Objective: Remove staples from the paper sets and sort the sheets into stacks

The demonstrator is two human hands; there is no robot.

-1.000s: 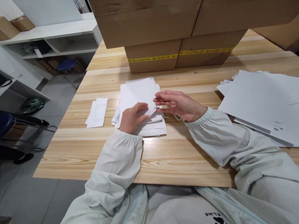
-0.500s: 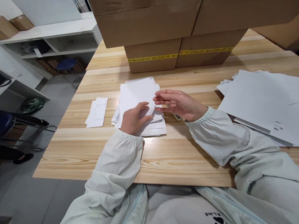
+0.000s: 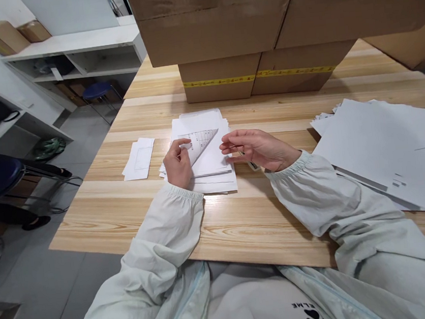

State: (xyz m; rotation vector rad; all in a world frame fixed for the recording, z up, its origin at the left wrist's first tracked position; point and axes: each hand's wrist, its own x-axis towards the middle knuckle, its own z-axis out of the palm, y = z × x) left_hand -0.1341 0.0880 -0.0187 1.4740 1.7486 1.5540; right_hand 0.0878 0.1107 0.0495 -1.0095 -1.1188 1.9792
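Your left hand, nearer, pinches the folded sheet, its crease slanting near-left to far-right; your right hand, fingers loosely parted, sits right.

Bench: room is afforded between sleeves, in front of the paper stack.
Stacked cartons: the far side is blocked.
Wide paper pile: rightward passage is obstructed.
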